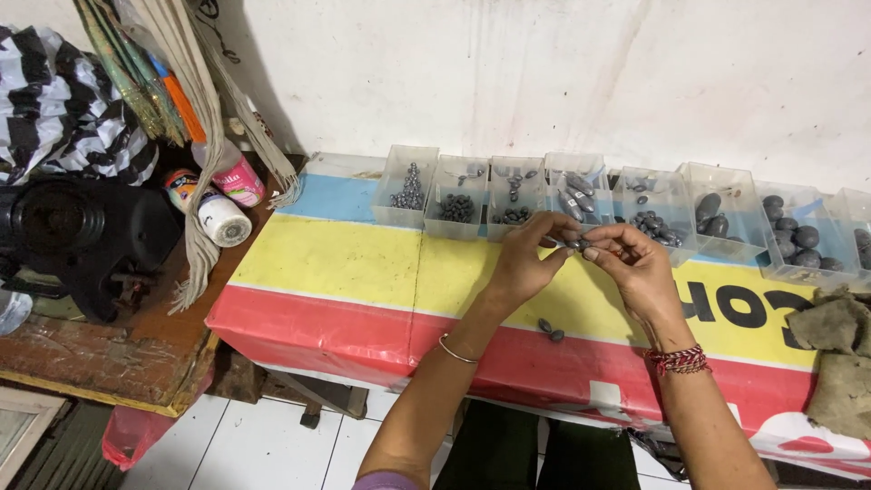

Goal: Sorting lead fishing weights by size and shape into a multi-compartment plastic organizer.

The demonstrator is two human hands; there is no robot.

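Note:
My left hand (529,257) and my right hand (635,263) meet above the striped table (336,263), fingertips together. Between them they pinch a small dark grey oval weight (577,242). Two more such weights (550,330) lie loose on the yellow and red stripes just below my hands. A thin bangle circles my left wrist and a red braided band my right wrist. Behind my hands stands a row of clear plastic boxes (406,186) filled with grey metal weights, small ones at the left, larger rounded ones (797,240) at the right.
A black machine (82,240) sits on a worn wooden bench (118,354) at the left, beside two plastic bottles (222,195) and hanging cords. A brownish rag (839,358) lies at the table's right end. A white wall rises behind; white floor tiles show below.

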